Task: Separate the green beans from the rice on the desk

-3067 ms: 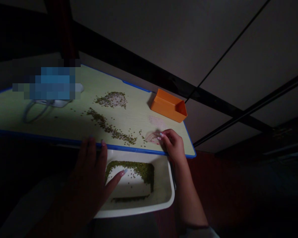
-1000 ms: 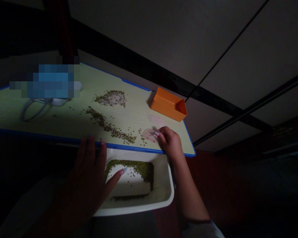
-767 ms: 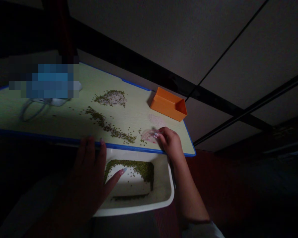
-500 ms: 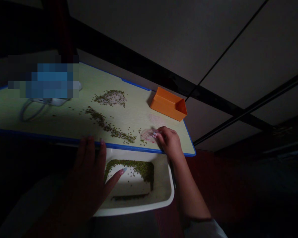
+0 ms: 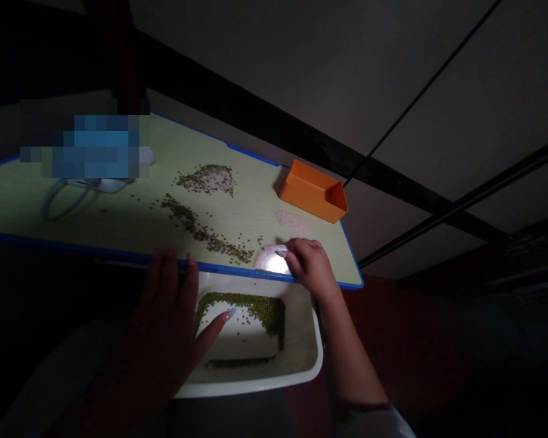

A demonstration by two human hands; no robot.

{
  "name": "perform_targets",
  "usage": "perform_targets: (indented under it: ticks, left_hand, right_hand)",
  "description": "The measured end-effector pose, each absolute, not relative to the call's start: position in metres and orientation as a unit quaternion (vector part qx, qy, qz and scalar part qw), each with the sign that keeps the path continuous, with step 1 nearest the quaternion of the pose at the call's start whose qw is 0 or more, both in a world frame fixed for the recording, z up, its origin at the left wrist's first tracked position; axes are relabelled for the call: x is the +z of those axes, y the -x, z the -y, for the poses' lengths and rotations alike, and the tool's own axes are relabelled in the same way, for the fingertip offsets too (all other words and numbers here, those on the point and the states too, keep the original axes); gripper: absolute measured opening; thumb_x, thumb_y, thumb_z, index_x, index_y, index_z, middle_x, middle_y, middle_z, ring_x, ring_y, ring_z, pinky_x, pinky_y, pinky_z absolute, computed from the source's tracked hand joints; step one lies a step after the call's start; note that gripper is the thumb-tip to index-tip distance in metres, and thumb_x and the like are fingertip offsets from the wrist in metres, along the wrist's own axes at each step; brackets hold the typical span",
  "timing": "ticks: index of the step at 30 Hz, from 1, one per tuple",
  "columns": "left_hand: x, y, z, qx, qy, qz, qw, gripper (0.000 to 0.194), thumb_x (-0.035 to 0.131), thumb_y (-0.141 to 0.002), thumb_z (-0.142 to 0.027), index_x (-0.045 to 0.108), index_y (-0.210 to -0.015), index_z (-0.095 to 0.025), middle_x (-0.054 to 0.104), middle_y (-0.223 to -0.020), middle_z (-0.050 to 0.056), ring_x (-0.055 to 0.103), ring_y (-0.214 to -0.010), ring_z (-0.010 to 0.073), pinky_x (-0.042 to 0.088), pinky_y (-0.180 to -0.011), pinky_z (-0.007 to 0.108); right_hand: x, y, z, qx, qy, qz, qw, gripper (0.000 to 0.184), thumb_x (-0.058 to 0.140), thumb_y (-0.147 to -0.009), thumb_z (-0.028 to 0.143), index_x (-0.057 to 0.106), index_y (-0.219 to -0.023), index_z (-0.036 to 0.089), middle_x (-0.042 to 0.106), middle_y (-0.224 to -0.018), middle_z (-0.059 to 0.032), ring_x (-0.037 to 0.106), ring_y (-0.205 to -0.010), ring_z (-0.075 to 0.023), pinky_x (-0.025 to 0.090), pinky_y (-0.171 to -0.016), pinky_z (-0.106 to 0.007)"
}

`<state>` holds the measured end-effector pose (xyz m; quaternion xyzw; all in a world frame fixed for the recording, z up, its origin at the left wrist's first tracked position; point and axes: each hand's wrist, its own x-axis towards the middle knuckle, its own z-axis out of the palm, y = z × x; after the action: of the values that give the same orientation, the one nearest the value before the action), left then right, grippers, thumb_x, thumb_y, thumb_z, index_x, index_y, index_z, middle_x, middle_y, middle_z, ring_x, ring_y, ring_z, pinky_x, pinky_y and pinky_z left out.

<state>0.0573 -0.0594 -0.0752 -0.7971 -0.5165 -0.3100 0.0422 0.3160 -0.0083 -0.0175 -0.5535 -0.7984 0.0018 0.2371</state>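
My left hand (image 5: 171,328) grips the left end of a white tray (image 5: 301,371) held just below the table's front edge. Its thumb lies inside the tray and its fingertips reach the blue edge. Green beans (image 5: 256,307) lie along the tray's far and right sides. My right hand (image 5: 308,264) rests on the table edge with its fingers curled together. Its fingertips touch a small pale heap of grains (image 5: 268,260) right at the edge, above the tray. A trail of green beans (image 5: 201,231) runs across the pale green table (image 5: 119,213).
An orange box (image 5: 314,191) stands at the table's far right corner, with a faint pale patch (image 5: 290,219) in front of it. A mixed pile of beans and pale grains (image 5: 207,178) lies further back. A white device with a cable (image 5: 80,188) sits at the left. The surroundings are dark.
My right hand has slid the pale heap left and nearer to the table's front edge, where it looks brighter. My left hand and the tray have stayed put.
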Motion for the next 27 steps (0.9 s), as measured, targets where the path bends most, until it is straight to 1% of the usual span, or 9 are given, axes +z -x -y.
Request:
perform_targets:
  ticks: [3,6,11,14,16,20,23,25,27]
  left_hand:
    - [-0.074,-0.057,0.059,-0.307,0.796,0.521,0.036,0.086,0.044,-0.079,-0.052,0.011,-0.144,-0.007,-0.002,-0.156,0.023,0.004,-0.143,0.0414,0.026,-0.110,0.061]
    - [-0.073,-0.058,0.060,-0.307,0.793,0.525,0.032,0.083,0.040,-0.081,-0.054,0.017,-0.142,-0.003,0.002,-0.155,0.025,0.005,-0.142,0.0417,0.025,-0.110,0.060]
    - [-0.072,-0.059,0.060,-0.300,0.793,0.529,0.039,0.086,0.030,-0.082,-0.062,0.024,-0.137,0.003,0.009,-0.151,0.032,0.005,-0.142,0.0421,0.024,-0.110,0.059]
    - [-0.072,-0.058,0.059,-0.292,0.798,0.526,0.045,0.087,0.027,-0.082,-0.063,0.025,-0.136,0.005,0.011,-0.150,0.034,0.005,-0.142,0.0418,0.025,-0.110,0.059]
    - [-0.073,-0.057,0.059,-0.290,0.802,0.521,0.040,0.086,0.025,-0.083,-0.063,0.025,-0.136,0.004,0.011,-0.149,0.035,0.005,-0.142,0.0419,0.024,-0.110,0.059]
    - [-0.075,-0.057,0.059,-0.298,0.795,0.526,0.055,0.088,0.025,-0.082,-0.065,0.025,-0.137,0.005,0.012,-0.149,0.034,0.005,-0.142,0.0423,0.025,-0.110,0.059]
    - [-0.076,-0.058,0.059,-0.302,0.795,0.522,0.061,0.088,0.026,-0.082,-0.064,0.024,-0.137,0.005,0.011,-0.150,0.034,0.006,-0.142,0.0425,0.025,-0.110,0.059]
    - [-0.076,-0.059,0.059,-0.304,0.797,0.519,0.063,0.088,0.027,-0.082,-0.063,0.022,-0.138,0.004,0.010,-0.150,0.033,0.006,-0.142,0.0426,0.025,-0.110,0.059]
    - [-0.076,-0.059,0.059,-0.306,0.796,0.519,0.066,0.088,0.028,-0.082,-0.063,0.019,-0.139,0.003,0.008,-0.151,0.032,0.006,-0.142,0.0428,0.026,-0.110,0.059]
  right_hand:
    - [-0.017,-0.316,0.009,0.010,0.553,0.798,0.239,0.019,0.051,-0.090,0.035,0.062,-0.090,0.019,0.067,-0.082,-0.0058,0.059,-0.080,-0.0202,0.039,-0.078,-0.031]
    - [-0.017,-0.318,0.010,0.020,0.544,0.799,0.255,0.017,0.053,-0.089,0.035,0.062,-0.090,0.020,0.067,-0.082,-0.0050,0.058,-0.079,-0.0199,0.040,-0.077,-0.031]
    - [-0.019,-0.322,0.014,0.050,0.510,0.796,0.323,0.016,0.055,-0.088,0.034,0.062,-0.092,0.020,0.068,-0.089,-0.0060,0.059,-0.084,-0.0203,0.041,-0.079,-0.033]
    - [-0.021,-0.323,0.017,0.092,0.502,0.781,0.360,0.012,0.056,-0.087,0.031,0.062,-0.090,0.021,0.067,-0.089,-0.0050,0.059,-0.086,-0.0198,0.043,-0.079,-0.033]
    - [-0.023,-0.323,0.018,0.132,0.507,0.761,0.383,0.011,0.057,-0.086,0.030,0.061,-0.089,0.021,0.066,-0.087,-0.0041,0.059,-0.084,-0.0189,0.044,-0.077,-0.032]
    - [-0.027,-0.324,0.016,0.209,0.532,0.675,0.467,0.012,0.058,-0.084,0.032,0.059,-0.086,0.021,0.063,-0.078,-0.0008,0.058,-0.071,-0.0149,0.044,-0.064,-0.025]
    - [-0.029,-0.324,0.012,0.227,0.542,0.613,0.528,0.014,0.059,-0.082,0.033,0.058,-0.082,0.020,0.061,-0.072,0.0008,0.056,-0.065,-0.0128,0.043,-0.059,-0.023]
    - [-0.030,-0.324,0.011,0.231,0.544,0.598,0.541,0.014,0.060,-0.081,0.033,0.058,-0.081,0.019,0.061,-0.070,0.0012,0.055,-0.063,-0.0121,0.042,-0.058,-0.022]
    - [-0.029,-0.323,0.011,0.234,0.545,0.607,0.529,0.014,0.061,-0.080,0.033,0.059,-0.081,0.019,0.061,-0.070,0.0012,0.055,-0.062,-0.0119,0.042,-0.058,-0.022]
